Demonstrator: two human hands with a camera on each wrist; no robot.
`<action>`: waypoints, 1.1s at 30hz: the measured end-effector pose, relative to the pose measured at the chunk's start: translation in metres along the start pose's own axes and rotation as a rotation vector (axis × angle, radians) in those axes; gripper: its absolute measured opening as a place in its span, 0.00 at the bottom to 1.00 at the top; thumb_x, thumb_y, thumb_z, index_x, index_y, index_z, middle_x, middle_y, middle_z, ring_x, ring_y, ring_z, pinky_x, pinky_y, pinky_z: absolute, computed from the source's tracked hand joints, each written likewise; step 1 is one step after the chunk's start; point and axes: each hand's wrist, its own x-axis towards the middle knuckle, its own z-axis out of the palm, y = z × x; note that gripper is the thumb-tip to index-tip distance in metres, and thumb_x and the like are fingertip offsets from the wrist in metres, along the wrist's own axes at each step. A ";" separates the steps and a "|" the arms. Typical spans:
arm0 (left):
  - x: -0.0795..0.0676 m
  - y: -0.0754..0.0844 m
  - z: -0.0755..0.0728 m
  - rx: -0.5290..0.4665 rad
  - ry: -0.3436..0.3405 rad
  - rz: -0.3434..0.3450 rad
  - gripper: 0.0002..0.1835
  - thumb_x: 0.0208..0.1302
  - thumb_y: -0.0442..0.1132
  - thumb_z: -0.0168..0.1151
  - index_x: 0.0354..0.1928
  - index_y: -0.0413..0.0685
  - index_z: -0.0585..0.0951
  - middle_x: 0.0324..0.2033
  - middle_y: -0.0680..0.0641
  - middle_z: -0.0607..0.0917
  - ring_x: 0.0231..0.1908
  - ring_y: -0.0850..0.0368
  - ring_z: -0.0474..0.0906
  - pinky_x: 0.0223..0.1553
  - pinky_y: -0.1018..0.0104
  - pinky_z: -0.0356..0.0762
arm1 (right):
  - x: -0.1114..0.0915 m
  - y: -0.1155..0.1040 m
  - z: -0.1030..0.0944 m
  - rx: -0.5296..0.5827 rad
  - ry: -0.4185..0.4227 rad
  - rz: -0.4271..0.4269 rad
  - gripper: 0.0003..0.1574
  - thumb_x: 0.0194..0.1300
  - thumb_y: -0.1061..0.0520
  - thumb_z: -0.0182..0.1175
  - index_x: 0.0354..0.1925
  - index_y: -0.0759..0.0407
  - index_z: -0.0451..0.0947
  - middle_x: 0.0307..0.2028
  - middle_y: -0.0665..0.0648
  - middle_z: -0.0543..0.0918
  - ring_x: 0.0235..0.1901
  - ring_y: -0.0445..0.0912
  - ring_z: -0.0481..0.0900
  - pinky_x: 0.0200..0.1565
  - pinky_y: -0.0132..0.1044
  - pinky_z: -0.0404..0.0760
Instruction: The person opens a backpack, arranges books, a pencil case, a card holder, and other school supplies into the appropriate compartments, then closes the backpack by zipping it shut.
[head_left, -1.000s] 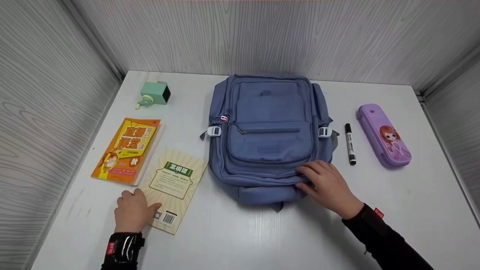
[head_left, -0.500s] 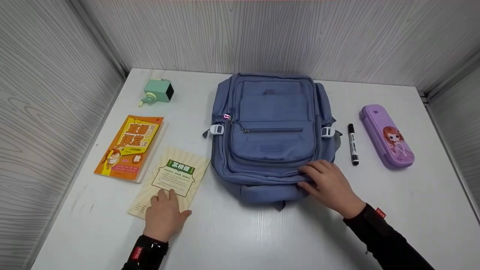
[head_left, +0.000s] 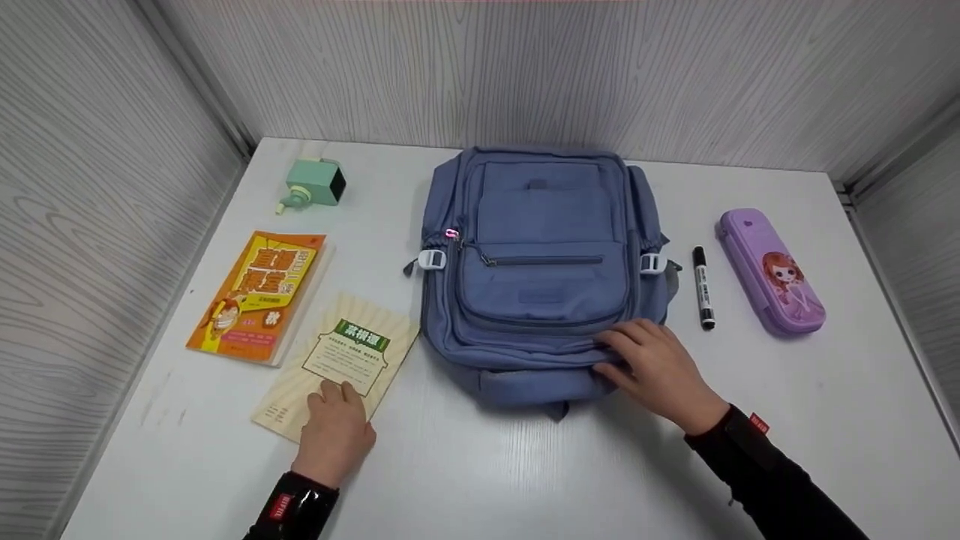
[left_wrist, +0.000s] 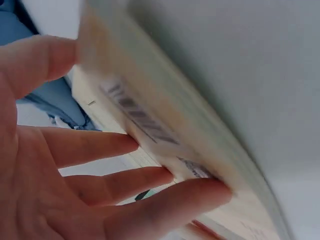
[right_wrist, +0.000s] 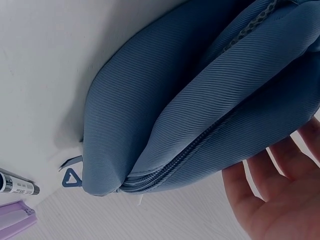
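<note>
In the head view, my left hand (head_left: 336, 435) is over the near end of a cream paperback book (head_left: 349, 360). The left wrist view shows the fingertips on the book's barcoded cover (left_wrist: 145, 117), with the thumb at its edge and the thumb tip hidden. My right hand (head_left: 664, 375) holds the near right edge of a blue backpack (head_left: 551, 285) lying front side up. Seen from the right wrist, its fingers (right_wrist: 280, 175) go behind the fabric beside an open-looking zipper seam (right_wrist: 185, 155); the thumb is out of that view.
An orange book (head_left: 259, 296) lies at left, a green hand-crank pencil sharpener (head_left: 315, 182) behind it. Right of the backpack are a black-and-white marker (head_left: 703, 289) and a purple pencil case (head_left: 772, 274). Walls enclose the white table (head_left: 510, 480) at the back and sides.
My left hand has moved right across the near end of the cream book, and its thumb has drawn in against the edge. The right hand stays on the backpack.
</note>
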 end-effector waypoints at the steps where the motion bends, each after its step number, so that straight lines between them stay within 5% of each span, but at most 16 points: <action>1: 0.000 0.000 0.001 0.007 -0.011 -0.006 0.35 0.53 0.33 0.68 0.57 0.13 0.69 0.51 0.16 0.72 0.46 0.26 0.72 0.31 0.43 0.84 | 0.000 0.000 0.000 -0.001 -0.003 -0.001 0.22 0.56 0.51 0.73 0.48 0.56 0.82 0.42 0.57 0.85 0.45 0.53 0.80 0.45 0.51 0.79; 5: -0.001 -0.001 -0.001 0.021 -0.108 -0.013 0.34 0.57 0.27 0.62 0.61 0.12 0.63 0.60 0.12 0.65 0.57 0.17 0.67 0.38 0.31 0.81 | 0.002 0.000 -0.001 -0.023 0.009 -0.037 0.21 0.56 0.52 0.73 0.47 0.56 0.82 0.42 0.56 0.85 0.44 0.52 0.80 0.44 0.49 0.80; 9: 0.000 -0.010 -0.010 -0.027 -0.175 0.015 0.26 0.60 0.20 0.54 0.60 0.12 0.65 0.60 0.13 0.65 0.59 0.19 0.68 0.47 0.35 0.81 | 0.006 0.001 -0.001 -0.080 0.071 -0.117 0.16 0.56 0.57 0.73 0.44 0.56 0.84 0.38 0.55 0.86 0.40 0.50 0.81 0.40 0.44 0.82; 12: 0.000 -0.019 -0.019 -0.053 -0.096 0.058 0.17 0.59 0.20 0.56 0.50 0.14 0.73 0.55 0.15 0.73 0.51 0.25 0.77 0.45 0.44 0.83 | 0.010 0.002 -0.002 -0.137 0.122 -0.165 0.12 0.55 0.60 0.73 0.39 0.57 0.84 0.34 0.54 0.87 0.35 0.48 0.81 0.34 0.40 0.84; 15: -0.004 -0.026 -0.027 0.000 0.070 0.111 0.10 0.57 0.22 0.62 0.41 0.21 0.79 0.44 0.21 0.82 0.34 0.34 0.84 0.30 0.50 0.84 | 0.017 0.003 -0.005 -0.175 0.152 -0.177 0.10 0.54 0.61 0.73 0.36 0.58 0.83 0.30 0.54 0.86 0.31 0.48 0.82 0.28 0.39 0.83; 19: -0.012 -0.030 -0.041 0.061 0.227 0.082 0.12 0.57 0.26 0.67 0.44 0.30 0.83 0.28 0.29 0.86 0.17 0.43 0.80 0.14 0.54 0.75 | 0.030 0.005 -0.016 -0.154 0.166 -0.154 0.08 0.58 0.62 0.70 0.35 0.60 0.81 0.30 0.56 0.86 0.31 0.49 0.83 0.24 0.41 0.82; 28: -0.016 -0.041 -0.078 -0.085 0.180 -0.021 0.19 0.60 0.22 0.61 0.54 0.27 0.74 0.25 0.27 0.84 0.16 0.44 0.81 0.13 0.57 0.75 | 0.068 0.011 -0.057 -0.006 0.228 -0.040 0.04 0.63 0.65 0.65 0.36 0.66 0.78 0.28 0.63 0.81 0.27 0.51 0.79 0.29 0.46 0.81; 33: -0.022 -0.049 -0.093 -0.210 0.289 -0.043 0.19 0.58 0.19 0.57 0.53 0.23 0.73 0.28 0.23 0.84 0.20 0.37 0.84 0.15 0.55 0.78 | 0.090 0.012 -0.068 0.075 0.274 0.055 0.05 0.67 0.66 0.61 0.37 0.71 0.78 0.30 0.67 0.81 0.28 0.55 0.79 0.32 0.50 0.81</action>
